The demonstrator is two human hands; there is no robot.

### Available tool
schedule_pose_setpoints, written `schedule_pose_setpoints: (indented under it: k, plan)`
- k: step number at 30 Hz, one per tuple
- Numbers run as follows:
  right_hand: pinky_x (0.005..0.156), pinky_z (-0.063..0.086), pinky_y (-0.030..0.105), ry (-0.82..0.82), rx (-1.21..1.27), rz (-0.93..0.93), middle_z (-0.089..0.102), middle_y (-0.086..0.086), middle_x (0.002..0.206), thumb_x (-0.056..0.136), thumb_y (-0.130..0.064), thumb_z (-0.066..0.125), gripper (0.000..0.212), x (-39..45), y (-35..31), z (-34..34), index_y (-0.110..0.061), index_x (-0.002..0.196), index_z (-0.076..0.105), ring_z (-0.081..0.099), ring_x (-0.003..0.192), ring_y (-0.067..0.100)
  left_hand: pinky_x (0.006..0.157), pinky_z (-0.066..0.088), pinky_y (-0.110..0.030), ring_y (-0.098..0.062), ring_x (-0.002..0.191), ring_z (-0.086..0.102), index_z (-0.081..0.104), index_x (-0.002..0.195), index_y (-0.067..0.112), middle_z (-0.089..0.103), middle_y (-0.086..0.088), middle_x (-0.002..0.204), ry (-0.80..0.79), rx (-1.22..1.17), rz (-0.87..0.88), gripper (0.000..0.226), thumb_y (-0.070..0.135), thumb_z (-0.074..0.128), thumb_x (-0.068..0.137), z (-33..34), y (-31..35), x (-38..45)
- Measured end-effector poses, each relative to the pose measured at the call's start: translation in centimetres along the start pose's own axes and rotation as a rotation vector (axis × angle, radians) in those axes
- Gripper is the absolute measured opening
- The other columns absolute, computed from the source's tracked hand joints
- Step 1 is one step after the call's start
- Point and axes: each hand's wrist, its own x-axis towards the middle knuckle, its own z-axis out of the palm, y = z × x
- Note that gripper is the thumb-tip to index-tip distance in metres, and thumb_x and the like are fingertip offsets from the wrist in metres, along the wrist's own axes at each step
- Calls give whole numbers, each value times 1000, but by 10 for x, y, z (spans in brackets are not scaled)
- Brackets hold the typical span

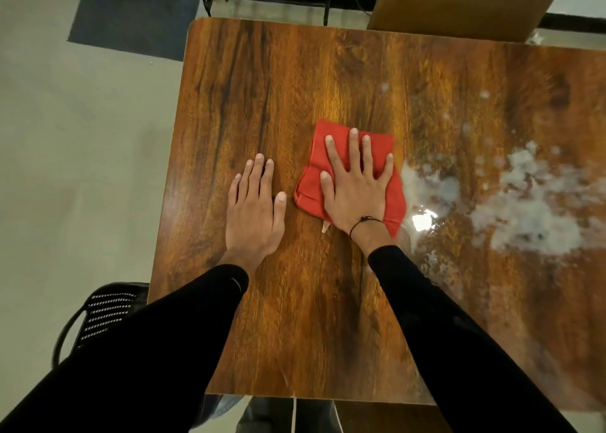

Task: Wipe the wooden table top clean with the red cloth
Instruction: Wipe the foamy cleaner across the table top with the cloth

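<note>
Both palms flat: right hand point(355, 190) on red cloth point(349, 173), left hand point(254, 209) beside.

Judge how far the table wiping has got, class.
Done: the left part of the brown wooden table top looks clean. In hand: the right hand presses the folded red cloth flat. Left: white foamy residue across the right side.
</note>
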Motion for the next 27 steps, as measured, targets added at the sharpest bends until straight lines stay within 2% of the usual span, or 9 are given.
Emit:
schedule_pose_setpoints:
  k: [6,11,14,20,24,27]
  plan:
    - [135,5,76,-23,1,-170,-1,9,191,118,-59,30,71,-80,-9,9,-38,182,9,3,177,34,140,11,-47,-25,172,16,28,174,9,21,-10,184,7,-17,3,64,38,25,118,-2,2,-1]
    - [135,3,74,-71,-30,-331,-1,3,191,117,-61,29,70,-136,30,11,-43,181,9,6,177,31,140,12,-48,-26,172,16,26,175,10,20,-10,184,15,12,12,64,39,32,118,-1,1,-1]
    - [134,2,73,-78,-49,-283,-1,2,191,117,-62,26,69,-118,39,5,-44,181,8,7,177,31,140,12,-47,-26,172,15,22,176,11,18,-11,185,23,37,21,68,40,37,116,0,1,-2]
    - [134,4,76,-34,0,-4,0,6,191,118,-60,22,67,-33,19,0,-41,182,9,4,177,33,139,10,-46,-26,172,15,23,176,12,18,-10,185,37,40,11,69,42,38,115,2,0,-2]
    - [133,5,78,-25,-10,28,1,11,191,119,-58,21,67,-18,4,3,-38,182,10,5,176,37,139,12,-47,-27,171,16,25,175,12,20,-11,184,43,51,18,68,41,38,115,2,-1,-1]
    - [133,6,78,-24,-1,-37,1,12,190,119,-59,23,68,-36,1,3,-38,182,10,5,176,37,139,13,-47,-27,171,16,26,175,11,20,-11,184,41,47,20,69,41,37,114,0,1,0]
